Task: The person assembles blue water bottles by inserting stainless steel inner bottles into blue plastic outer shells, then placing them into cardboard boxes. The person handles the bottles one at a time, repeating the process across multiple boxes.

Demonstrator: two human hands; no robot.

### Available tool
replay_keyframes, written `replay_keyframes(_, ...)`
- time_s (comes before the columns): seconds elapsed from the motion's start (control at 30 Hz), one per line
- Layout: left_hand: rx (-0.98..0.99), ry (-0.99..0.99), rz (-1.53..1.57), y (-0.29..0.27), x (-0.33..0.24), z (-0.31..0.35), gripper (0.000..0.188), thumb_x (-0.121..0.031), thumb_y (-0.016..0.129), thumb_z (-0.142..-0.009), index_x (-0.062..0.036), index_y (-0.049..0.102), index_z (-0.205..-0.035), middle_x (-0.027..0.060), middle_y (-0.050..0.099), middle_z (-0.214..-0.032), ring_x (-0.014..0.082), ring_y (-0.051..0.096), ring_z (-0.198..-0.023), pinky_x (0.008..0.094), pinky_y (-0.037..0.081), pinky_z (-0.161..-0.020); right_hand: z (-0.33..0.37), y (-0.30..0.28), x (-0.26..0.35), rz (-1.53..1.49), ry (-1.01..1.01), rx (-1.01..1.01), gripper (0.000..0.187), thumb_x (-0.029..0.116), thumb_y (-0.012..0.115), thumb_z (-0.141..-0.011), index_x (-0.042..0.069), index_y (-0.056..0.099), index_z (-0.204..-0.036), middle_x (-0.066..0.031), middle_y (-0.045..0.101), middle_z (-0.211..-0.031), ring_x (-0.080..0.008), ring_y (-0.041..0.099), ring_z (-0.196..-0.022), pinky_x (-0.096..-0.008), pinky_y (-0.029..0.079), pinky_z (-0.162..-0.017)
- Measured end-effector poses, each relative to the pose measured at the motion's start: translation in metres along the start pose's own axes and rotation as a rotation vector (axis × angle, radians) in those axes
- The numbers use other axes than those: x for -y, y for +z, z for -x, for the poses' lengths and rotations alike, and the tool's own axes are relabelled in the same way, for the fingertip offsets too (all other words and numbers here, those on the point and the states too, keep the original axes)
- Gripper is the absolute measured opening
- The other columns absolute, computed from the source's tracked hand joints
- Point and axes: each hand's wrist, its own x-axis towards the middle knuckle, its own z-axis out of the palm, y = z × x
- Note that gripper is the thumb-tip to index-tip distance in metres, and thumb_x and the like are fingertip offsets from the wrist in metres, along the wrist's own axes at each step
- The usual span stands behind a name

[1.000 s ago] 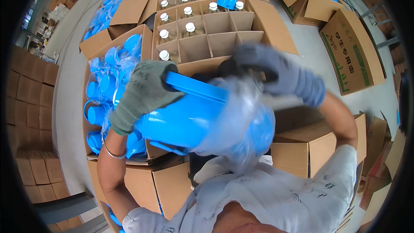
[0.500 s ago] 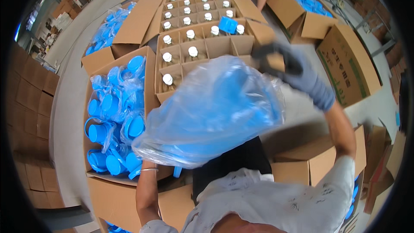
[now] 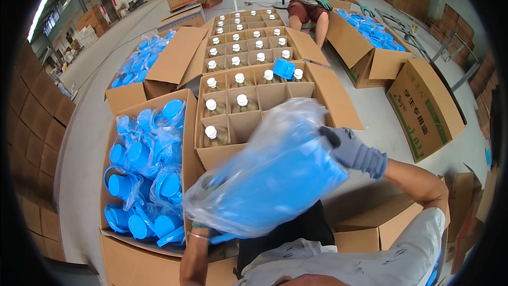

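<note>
A clear plastic bag (image 3: 270, 175) with bright blue plastic things inside hangs slanted before me, blurred by motion. Its lower left end covers most of my left hand (image 3: 200, 226); that hand bears the bag, though its fingers are hidden. My right hand (image 3: 352, 151), in a grey glove with dark fingers, is closed on the bag's right end. Just beyond lies an open carton (image 3: 225, 154) with cardboard dividers, partly filled with white-capped clear bottles (image 3: 211, 133). A blue plastic piece (image 3: 283, 68) rests on the bottles at its far right.
At my left, an open carton (image 3: 191, 143) holds bagged blue lidded cups (image 3: 138, 154). More bottle cartons (image 3: 299, 47) run away from me. A co-worker (image 3: 312, 0) in green gloves sits beyond, by a carton of blue pieces (image 3: 370, 32). A closed carton (image 3: 426, 108) stands at right.
My right hand, apart from the bag and blurred before, has come down onto its right end. The view has tilted up, bringing more of the co-worker into sight.
</note>
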Motion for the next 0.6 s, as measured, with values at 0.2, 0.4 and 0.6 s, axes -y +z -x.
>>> replay_keyframes(0.2,-0.090,0.192,0.128,0.014,-0.078,0.006,0.057,-0.023,0.082,-0.058,-0.0010,0.058,-0.105,0.0171,0.060,-0.108,0.0351,0.056,-0.102,0.0436,0.043,-0.089,0.032,0.034,-0.111,-1.498,0.436,0.377,0.028,0.016,0.052,-0.095,0.003,0.054,-0.120,-0.0100,0.060,-0.112,-0.0183,0.059,-0.101,-0.0325,0.052,-0.089)
replay_keyframes(0.4,0.072,-0.183,0.199,0.008,-0.039,0.003,0.045,-0.022,0.075,-0.070,-0.0027,0.060,-0.107,0.0147,0.063,-0.098,0.0278,0.062,-0.086,0.0371,0.048,-0.079,0.047,0.002,-0.099,-1.117,0.227,-0.007,0.036,0.012,0.055,-0.093,0.004,0.045,-0.127,-0.0101,0.053,-0.120,-0.0182,0.054,-0.109,-0.0314,0.048,-0.093)
replay_keyframes(0.6,-0.115,-0.474,0.786,0.022,-0.015,0.009,0.032,-0.020,0.069,-0.080,-0.0023,0.060,-0.105,0.0140,0.062,-0.093,0.0294,0.060,-0.084,0.0411,0.048,-0.077,0.027,0.002,-0.089,-0.260,-0.029,-0.086,0.034,0.013,0.055,-0.091,0.002,0.047,-0.122,-0.0078,0.055,-0.115,-0.0164,0.052,-0.104,-0.0306,0.045,-0.091)
